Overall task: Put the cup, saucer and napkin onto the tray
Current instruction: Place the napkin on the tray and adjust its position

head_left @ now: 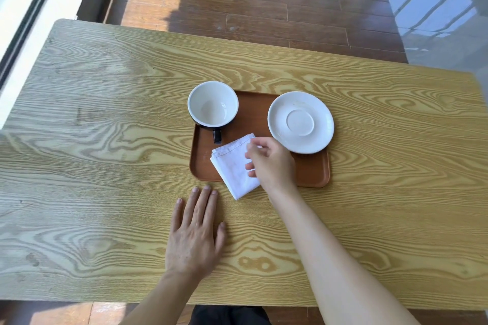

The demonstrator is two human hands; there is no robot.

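Observation:
A brown tray (253, 116) lies in the middle of the wooden table. A cup (212, 104), white inside and dark outside, stands on the tray's far left corner with its handle toward me. A white saucer (300, 122) rests on the tray's right side, overhanging the rim. A folded white napkin (233, 166) lies on the tray's near part, one corner sticking out over the near edge. My right hand (270, 162) is over the napkin's right side, fingers curled and touching the cloth. My left hand (195, 232) lies flat on the table, fingers spread, just short of the tray.
The wooden table (105, 139) reaches well past the tray on both sides. Beyond its far edge is a dark wood floor (250, 2). A window frame (29, 20) runs along the left.

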